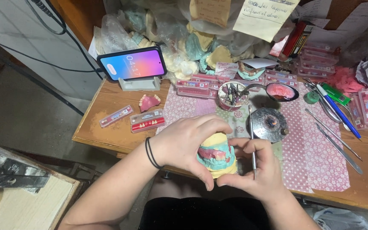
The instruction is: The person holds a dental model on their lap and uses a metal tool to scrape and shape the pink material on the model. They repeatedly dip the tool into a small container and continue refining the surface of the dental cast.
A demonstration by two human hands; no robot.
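Over a cluttered wooden workbench beside a grey wall, the left hand grips a dental cast while the right hand pinches a metal instrument.

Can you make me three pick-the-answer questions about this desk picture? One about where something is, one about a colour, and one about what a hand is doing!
1. Where is the phone?
A. On a stand at the desk's back left
B. On the floor
C. In the left hand

2. What colour are the bands on the left wrist?
A. White
B. Black
C. Yellow

3. What is the right hand doing?
A. Lying flat and empty
B. Holding a cup
C. Holding a thin metal tool

Answers: 1 A, it leans on a pale stand. 2 B, two dark bands circle the wrist. 3 C, fingers grip the tool beside the dental model.
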